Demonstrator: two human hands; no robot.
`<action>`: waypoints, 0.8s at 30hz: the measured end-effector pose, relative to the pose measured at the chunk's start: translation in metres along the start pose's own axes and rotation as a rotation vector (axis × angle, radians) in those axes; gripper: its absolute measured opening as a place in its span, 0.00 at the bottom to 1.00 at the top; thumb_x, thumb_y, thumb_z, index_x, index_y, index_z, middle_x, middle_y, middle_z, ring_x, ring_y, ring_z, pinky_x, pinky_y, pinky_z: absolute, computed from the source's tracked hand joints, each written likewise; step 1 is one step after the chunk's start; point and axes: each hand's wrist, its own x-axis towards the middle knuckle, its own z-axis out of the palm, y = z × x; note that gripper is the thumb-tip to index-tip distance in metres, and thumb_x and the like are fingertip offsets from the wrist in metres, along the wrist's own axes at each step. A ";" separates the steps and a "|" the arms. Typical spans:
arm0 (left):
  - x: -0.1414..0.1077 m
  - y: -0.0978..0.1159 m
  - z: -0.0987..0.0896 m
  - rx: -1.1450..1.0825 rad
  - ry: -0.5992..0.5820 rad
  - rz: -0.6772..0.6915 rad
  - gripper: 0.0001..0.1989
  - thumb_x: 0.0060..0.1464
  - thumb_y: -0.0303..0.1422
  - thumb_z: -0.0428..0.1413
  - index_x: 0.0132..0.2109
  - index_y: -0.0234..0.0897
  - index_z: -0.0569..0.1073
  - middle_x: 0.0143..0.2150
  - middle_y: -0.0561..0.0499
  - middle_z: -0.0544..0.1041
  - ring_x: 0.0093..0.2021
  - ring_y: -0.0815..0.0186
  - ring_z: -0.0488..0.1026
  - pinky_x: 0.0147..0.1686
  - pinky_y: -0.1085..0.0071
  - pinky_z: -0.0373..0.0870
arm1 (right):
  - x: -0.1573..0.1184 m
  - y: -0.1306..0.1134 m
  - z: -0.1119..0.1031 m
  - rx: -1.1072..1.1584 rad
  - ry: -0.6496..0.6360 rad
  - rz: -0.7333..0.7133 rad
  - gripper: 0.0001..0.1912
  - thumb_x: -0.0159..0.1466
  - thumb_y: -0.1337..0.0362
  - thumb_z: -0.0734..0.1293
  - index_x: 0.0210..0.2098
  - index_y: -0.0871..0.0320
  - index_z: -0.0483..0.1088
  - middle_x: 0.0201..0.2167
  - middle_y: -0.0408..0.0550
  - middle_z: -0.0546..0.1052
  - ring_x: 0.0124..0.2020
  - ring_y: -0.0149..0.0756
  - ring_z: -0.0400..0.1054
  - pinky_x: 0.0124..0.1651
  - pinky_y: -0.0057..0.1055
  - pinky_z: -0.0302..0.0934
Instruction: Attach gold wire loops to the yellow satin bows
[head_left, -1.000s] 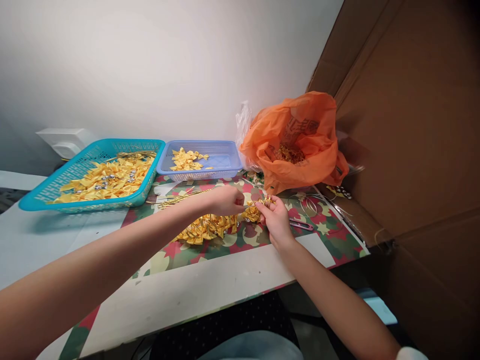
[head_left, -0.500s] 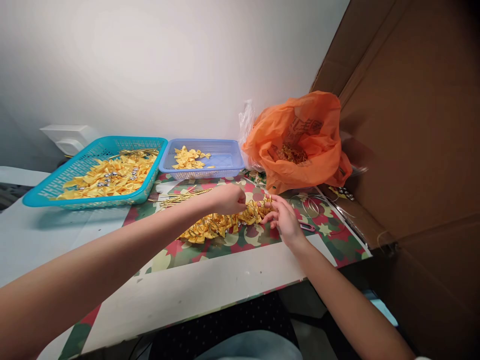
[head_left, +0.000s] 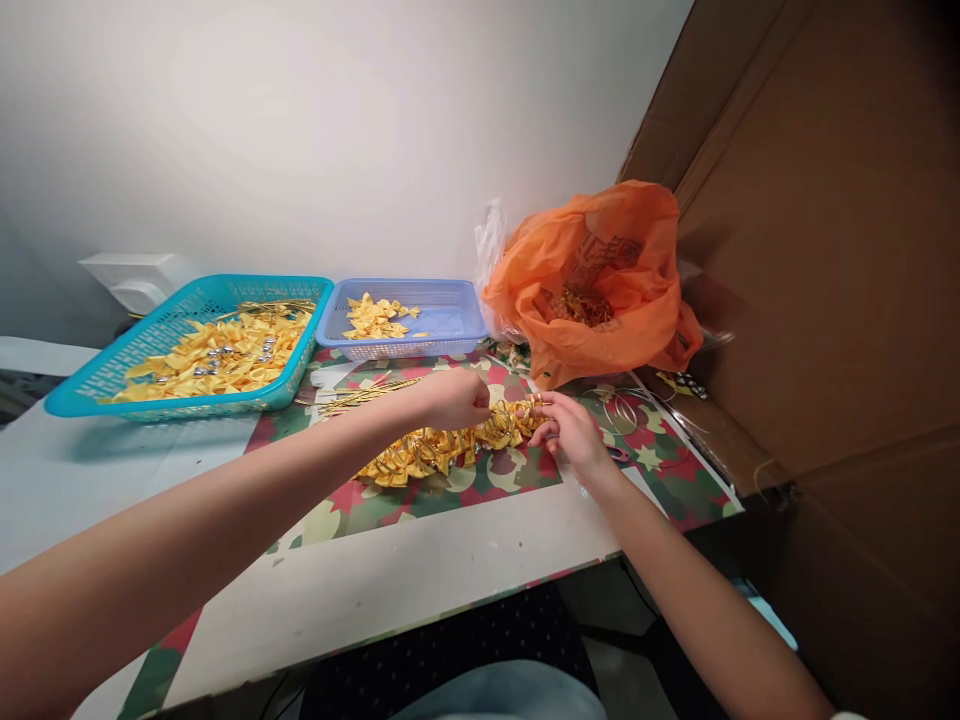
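A long bunch of yellow ribbon bows (head_left: 420, 455) with gold ties and small silver bells lies on the patterned sheet. My left hand (head_left: 459, 400) is closed above its right part, fingers pinched on a gold twist tie there; the fingertips are partly hidden. At the right end of the bunch, my right hand (head_left: 571, 432) has its thumb and index finger closed on the gold-tied end, with the other fingers curled below. Behind my left wrist lies a bundle of loose gold twist ties (head_left: 360, 396).
A teal basket (head_left: 75, 398) holds yellow bows, silver bells and gold ties. Next to it is a blue-violet basket (head_left: 450, 345) with a few bows. An orange plastic bag (head_left: 570, 350) stands behind my right hand. Clear cord (head_left: 622, 410) and cardboard (head_left: 817, 250) are at right.
My right hand has shifted slightly right and its lower fingers have curled in more. My left hand keeps nearly the same place.
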 end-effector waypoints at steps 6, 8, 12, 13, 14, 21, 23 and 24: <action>0.001 -0.002 0.001 -0.002 0.009 0.024 0.11 0.52 0.35 0.51 0.33 0.37 0.78 0.34 0.48 0.81 0.31 0.65 0.73 0.29 0.72 0.62 | 0.008 0.003 -0.011 -0.076 -0.001 -0.068 0.10 0.48 0.62 0.67 0.29 0.60 0.73 0.21 0.42 0.74 0.11 0.25 0.63 0.12 0.20 0.44; 0.001 -0.002 0.001 -0.003 0.014 0.029 0.11 0.52 0.35 0.51 0.33 0.38 0.78 0.33 0.49 0.81 0.31 0.65 0.73 0.29 0.72 0.62 | 0.011 0.006 -0.013 -0.107 -0.007 -0.120 0.08 0.47 0.63 0.69 0.27 0.59 0.72 0.18 0.39 0.71 0.10 0.23 0.59 0.13 0.21 0.49; 0.001 -0.001 0.002 -0.007 0.022 0.032 0.11 0.53 0.34 0.51 0.32 0.38 0.78 0.33 0.49 0.81 0.31 0.65 0.73 0.29 0.72 0.62 | 0.018 0.014 -0.015 -0.201 -0.001 -0.255 0.09 0.46 0.65 0.71 0.24 0.57 0.65 0.22 0.38 0.74 0.12 0.21 0.57 0.13 0.20 0.51; 0.001 0.000 0.002 -0.008 0.023 0.031 0.11 0.53 0.34 0.51 0.32 0.38 0.78 0.33 0.49 0.81 0.31 0.65 0.73 0.29 0.72 0.62 | 0.019 0.016 -0.015 -0.218 -0.006 -0.267 0.10 0.45 0.65 0.71 0.23 0.57 0.65 0.22 0.38 0.74 0.13 0.22 0.57 0.13 0.20 0.51; 0.001 0.000 0.002 -0.009 0.024 0.030 0.11 0.53 0.34 0.51 0.32 0.38 0.78 0.33 0.49 0.81 0.31 0.65 0.73 0.29 0.72 0.62 | 0.021 0.017 -0.015 -0.227 -0.013 -0.265 0.10 0.45 0.65 0.71 0.23 0.57 0.65 0.22 0.38 0.74 0.13 0.22 0.57 0.12 0.20 0.51; 0.002 -0.002 0.001 -0.017 0.027 0.017 0.12 0.53 0.35 0.51 0.33 0.38 0.78 0.32 0.49 0.81 0.30 0.65 0.72 0.28 0.72 0.61 | 0.024 0.013 -0.009 -0.222 -0.049 -0.210 0.09 0.44 0.64 0.73 0.23 0.59 0.70 0.20 0.41 0.74 0.15 0.24 0.59 0.12 0.19 0.51; 0.001 -0.002 0.001 -0.017 0.026 0.016 0.12 0.53 0.35 0.51 0.33 0.39 0.79 0.32 0.50 0.81 0.30 0.65 0.72 0.28 0.72 0.61 | 0.025 0.014 -0.007 -0.204 -0.071 -0.218 0.10 0.44 0.64 0.73 0.23 0.59 0.70 0.20 0.41 0.74 0.15 0.23 0.58 0.12 0.19 0.51; 0.002 -0.002 0.002 -0.016 0.024 0.016 0.12 0.53 0.35 0.51 0.33 0.39 0.79 0.33 0.50 0.81 0.30 0.65 0.72 0.29 0.72 0.62 | 0.025 0.015 -0.006 -0.195 -0.082 -0.224 0.10 0.44 0.64 0.73 0.23 0.59 0.70 0.20 0.41 0.74 0.15 0.23 0.58 0.13 0.20 0.51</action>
